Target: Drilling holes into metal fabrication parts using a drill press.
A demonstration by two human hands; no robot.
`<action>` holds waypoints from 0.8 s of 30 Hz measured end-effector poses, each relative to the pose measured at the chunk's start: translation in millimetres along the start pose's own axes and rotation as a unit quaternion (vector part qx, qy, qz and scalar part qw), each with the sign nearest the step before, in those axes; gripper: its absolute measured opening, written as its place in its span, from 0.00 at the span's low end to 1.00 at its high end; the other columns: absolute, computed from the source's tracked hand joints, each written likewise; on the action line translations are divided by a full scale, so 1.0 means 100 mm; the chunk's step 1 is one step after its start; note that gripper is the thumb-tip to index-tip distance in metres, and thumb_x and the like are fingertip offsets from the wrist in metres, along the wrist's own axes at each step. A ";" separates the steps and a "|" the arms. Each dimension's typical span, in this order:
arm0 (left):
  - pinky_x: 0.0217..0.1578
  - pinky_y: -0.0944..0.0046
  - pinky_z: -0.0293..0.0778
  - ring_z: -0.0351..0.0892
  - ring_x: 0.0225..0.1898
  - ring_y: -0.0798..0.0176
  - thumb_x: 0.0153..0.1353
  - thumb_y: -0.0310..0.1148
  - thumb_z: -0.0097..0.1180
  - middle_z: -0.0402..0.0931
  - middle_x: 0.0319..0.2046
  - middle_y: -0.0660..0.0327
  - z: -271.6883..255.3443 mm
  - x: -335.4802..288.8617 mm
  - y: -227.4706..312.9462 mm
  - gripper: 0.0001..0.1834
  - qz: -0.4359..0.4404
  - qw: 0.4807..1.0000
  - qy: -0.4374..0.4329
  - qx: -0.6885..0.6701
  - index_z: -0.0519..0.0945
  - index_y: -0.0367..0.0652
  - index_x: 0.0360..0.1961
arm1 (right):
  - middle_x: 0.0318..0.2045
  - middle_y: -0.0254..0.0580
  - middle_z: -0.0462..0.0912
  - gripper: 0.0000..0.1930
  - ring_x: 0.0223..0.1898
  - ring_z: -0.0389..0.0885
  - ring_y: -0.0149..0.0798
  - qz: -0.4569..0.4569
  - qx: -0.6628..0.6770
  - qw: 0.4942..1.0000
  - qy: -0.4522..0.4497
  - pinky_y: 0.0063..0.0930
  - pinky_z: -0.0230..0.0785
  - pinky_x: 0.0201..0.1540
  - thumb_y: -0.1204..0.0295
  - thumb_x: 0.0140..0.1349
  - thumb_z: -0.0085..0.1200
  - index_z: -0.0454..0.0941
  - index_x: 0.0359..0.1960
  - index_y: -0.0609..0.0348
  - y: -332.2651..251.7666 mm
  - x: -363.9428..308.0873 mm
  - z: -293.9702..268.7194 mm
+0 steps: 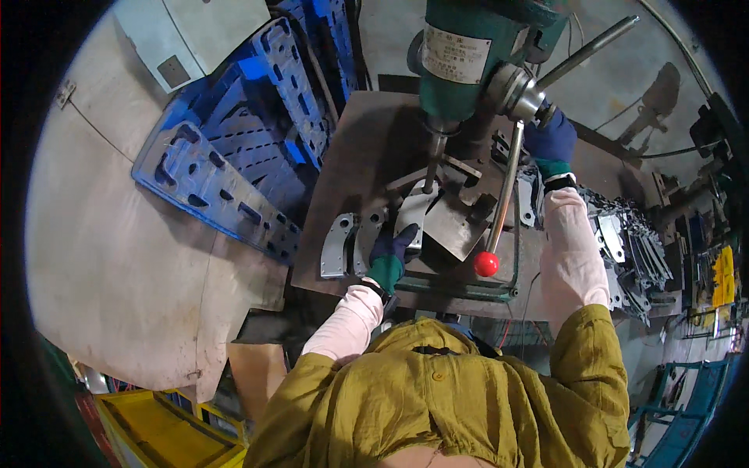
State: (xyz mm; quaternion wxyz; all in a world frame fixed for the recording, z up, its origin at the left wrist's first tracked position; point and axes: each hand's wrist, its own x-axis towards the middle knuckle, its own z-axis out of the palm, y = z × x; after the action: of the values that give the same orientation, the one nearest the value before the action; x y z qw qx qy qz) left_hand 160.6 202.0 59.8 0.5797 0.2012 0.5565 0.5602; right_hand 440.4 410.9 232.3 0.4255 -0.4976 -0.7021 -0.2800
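A green drill press stands in front of me, its bit pointing down at a curved grey metal plate. My left hand, in a dark blue glove with a green cuff, grips the plate's near end, thumb on top. Two similar plates lie to its left; the outer plate shows several holes. A flat metal block is right of the held plate. My right hand, gloved alike, is closed at the feed handle's hub; its fingers are partly hidden. One lever ends in a red ball.
Many metal plates are heaped at the table's right side. Blue plastic pallets lean at the left beside a large pale board. A yellow metal frame is at lower left, and a blue rack at lower right.
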 end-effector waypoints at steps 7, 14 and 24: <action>0.29 0.63 0.80 0.82 0.31 0.60 0.52 0.48 0.69 0.81 0.40 0.53 0.12 -0.05 0.16 0.35 -0.010 0.984 0.026 0.177 0.75 0.44 0.59 | 0.35 0.46 0.81 0.18 0.34 0.80 0.54 0.135 0.271 0.948 -0.103 0.45 0.73 0.34 0.58 0.55 0.60 0.79 0.44 0.51 -0.18 -0.69 0.07; 0.34 0.63 0.78 0.81 0.31 0.61 0.53 0.50 0.67 0.80 0.43 0.56 -0.01 0.06 0.04 0.33 -0.010 0.981 0.012 0.193 0.77 0.43 0.57 | 0.28 0.38 0.84 0.12 0.31 0.83 0.32 0.272 0.424 0.809 -0.302 0.30 0.76 0.36 0.70 0.61 0.56 0.81 0.46 0.58 -1.17 -0.74 -0.97; 0.33 0.61 0.77 0.80 0.36 0.58 0.58 0.45 0.65 0.79 0.39 0.59 0.00 -0.04 -0.19 0.27 -0.011 0.999 0.014 -0.027 0.75 0.44 0.54 | 0.38 0.43 0.83 0.21 0.37 0.84 0.35 0.349 0.876 0.216 -0.252 0.29 0.78 0.39 0.58 0.68 0.47 0.73 0.53 0.65 -1.42 0.57 -1.91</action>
State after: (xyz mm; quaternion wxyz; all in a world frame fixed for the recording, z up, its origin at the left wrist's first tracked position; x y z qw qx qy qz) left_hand 169.6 193.1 45.3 0.5832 0.1714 0.5518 0.5709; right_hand 359.9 231.7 378.3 0.4484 -0.0500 -0.3305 0.8290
